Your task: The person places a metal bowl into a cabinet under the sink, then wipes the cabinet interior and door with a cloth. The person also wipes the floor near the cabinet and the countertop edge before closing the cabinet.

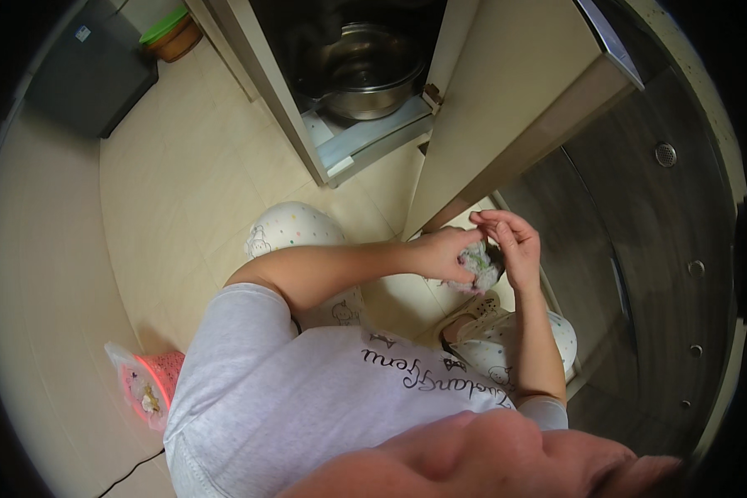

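My left hand (448, 254) grips a crumpled grey cloth (478, 264) with green and pink threads, beside the lower edge of an open cabinet door (504, 106). Close against the cloth's right side is my right hand (515, 246), its fingers bent and their tips near my left fingertips. Whether the right fingers pinch anything is hidden. A dark patch shows between the cloth and my right palm. Ahead of me, a stainless steel pot (373, 103) with a shiny lid stands inside the open cabinet (380, 134).
Dark panelled cabinetry (629, 205) with round vents runs along the right. A pink wastebasket (169, 373) with a plastic liner holds rubbish at left. Far left stand a dark grey box (93, 75) and an orange basin (173, 45) with a green top. The floor (180, 187) is tiled.
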Demonstrator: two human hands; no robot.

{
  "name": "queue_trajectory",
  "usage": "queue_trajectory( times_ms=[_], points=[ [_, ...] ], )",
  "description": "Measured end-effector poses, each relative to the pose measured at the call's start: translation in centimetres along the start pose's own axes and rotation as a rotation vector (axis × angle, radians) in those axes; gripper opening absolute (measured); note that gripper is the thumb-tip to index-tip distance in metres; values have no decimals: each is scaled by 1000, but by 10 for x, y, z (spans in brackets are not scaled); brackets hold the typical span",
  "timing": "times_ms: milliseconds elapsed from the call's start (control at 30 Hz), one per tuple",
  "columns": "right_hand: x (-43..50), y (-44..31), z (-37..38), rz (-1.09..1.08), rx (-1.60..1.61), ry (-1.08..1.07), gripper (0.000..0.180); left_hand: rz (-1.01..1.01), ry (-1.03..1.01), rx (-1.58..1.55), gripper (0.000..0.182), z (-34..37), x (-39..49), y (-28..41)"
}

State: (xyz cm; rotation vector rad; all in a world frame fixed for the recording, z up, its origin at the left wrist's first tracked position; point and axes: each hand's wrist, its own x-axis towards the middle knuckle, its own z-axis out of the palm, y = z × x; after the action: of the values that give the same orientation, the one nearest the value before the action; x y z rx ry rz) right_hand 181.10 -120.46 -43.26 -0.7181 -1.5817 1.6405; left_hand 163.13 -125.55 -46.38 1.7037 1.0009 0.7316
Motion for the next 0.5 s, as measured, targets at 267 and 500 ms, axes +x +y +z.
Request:
queue_trajectory(
  times_ms=[267, 500],
  points=[
    [-14, 10, -29, 150, -70, -1, 23, -111, 352, 21, 54, -44, -14, -26],
    [-23, 5, -28, 261, -386, -245, 21, -479, 578, 296, 63, -126, -27, -38]
  ],
)
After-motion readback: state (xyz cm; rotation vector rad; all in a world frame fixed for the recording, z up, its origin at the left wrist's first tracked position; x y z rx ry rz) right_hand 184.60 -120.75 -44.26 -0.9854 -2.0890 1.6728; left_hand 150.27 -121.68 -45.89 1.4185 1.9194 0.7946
